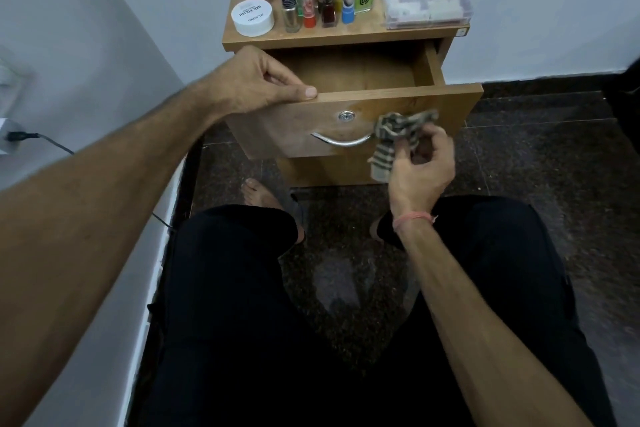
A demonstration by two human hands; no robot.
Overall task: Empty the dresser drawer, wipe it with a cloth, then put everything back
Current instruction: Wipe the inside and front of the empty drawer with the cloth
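Left hand (263, 80) grips the open drawer (356, 73) front's top edge; right hand (420, 163) pinches a striped cloth (398, 135), seemingly against the front by the handle (341, 140).

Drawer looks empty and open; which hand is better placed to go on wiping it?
Right. The right hand holds the striped grey cloth against the open wooden drawer front; the left hand grips its top edge, steadying it.

1 head-worn wide-angle view, aimed forward and steeply down from seated person. Open drawer (360, 80) of dresser (346, 35) seen close, upper centre; own legs fill bottom; edges bent by lens. No 2nd view.
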